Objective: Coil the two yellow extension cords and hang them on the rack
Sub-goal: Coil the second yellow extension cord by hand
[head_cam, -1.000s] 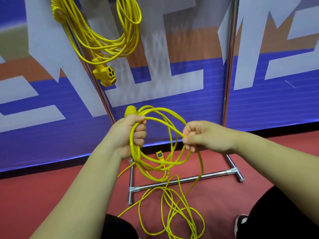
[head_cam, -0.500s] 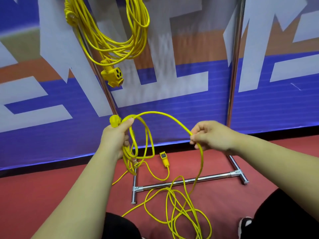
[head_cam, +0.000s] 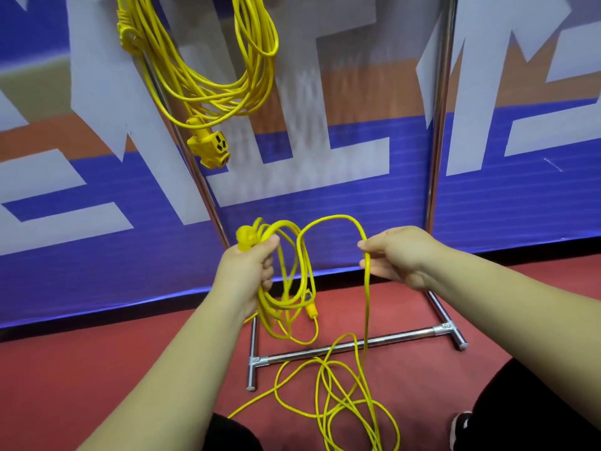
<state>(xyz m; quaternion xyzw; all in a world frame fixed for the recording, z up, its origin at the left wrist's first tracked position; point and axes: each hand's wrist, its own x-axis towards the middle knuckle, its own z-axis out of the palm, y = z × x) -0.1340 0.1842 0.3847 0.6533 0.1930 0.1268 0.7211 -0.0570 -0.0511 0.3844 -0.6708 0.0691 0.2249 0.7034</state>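
Before the metal rack (head_cam: 437,131), 1 coiled cord (head_cam: 208,92) already hangs. The left hand (head_cam: 247,271) has its fingers closed around the second cord (head_cam: 366,304)'s gathered loops; the right hand (head_cam: 401,258), which was close beside it a second ago, has drawn apart, pinching a fresh arc. Much slack lies tangled on the red floor (head_cam: 97,369), touching the rack's foot bar.

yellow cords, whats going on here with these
A person is coiling a yellow extension cord by hand. The left hand grips a bundle of finished loops with the plug end sticking out on top, while the right hand pinches the cord to feed the next loop. A good length lies loose on the red floor in front of the rack. A second cord, already coiled, hangs up on the rack, its socket end dangling.
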